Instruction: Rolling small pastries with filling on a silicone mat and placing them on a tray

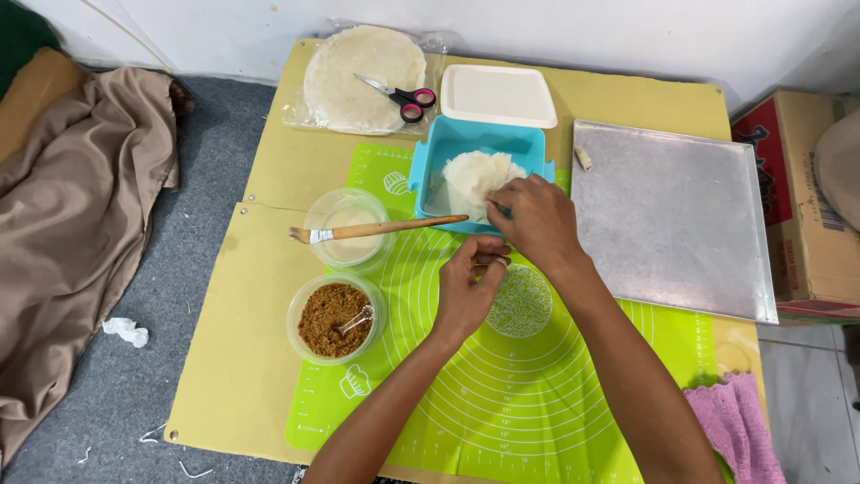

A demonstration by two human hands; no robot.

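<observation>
I pinch one thin wrapper (475, 177) from the blue tub (439, 157) with my right hand (536, 220), peeling slowly, left hand (468, 287) curled empty nearby.

Mat (528, 385): green silicone, matt, smooth w/ printed rings. Tray (667, 220): bare metal, dull brushed sheen. Blue box (443, 157) & white lid (497, 94) – smooth plastic, lid slightly glossy. Two round tubs (309, 220) – clear plastic. Brush (376, 230): wood handle, metal ferrule. Wrappers (475, 175) in the box under right hand (537, 220) – thin, white, papery. Filling (327, 318): brown, coarse crumb. Board (242, 358): matt tan. Towel (739, 430): pink, fuzzy cloth. Floor cloth (72, 224): tan fabric, soft folds.
</observation>
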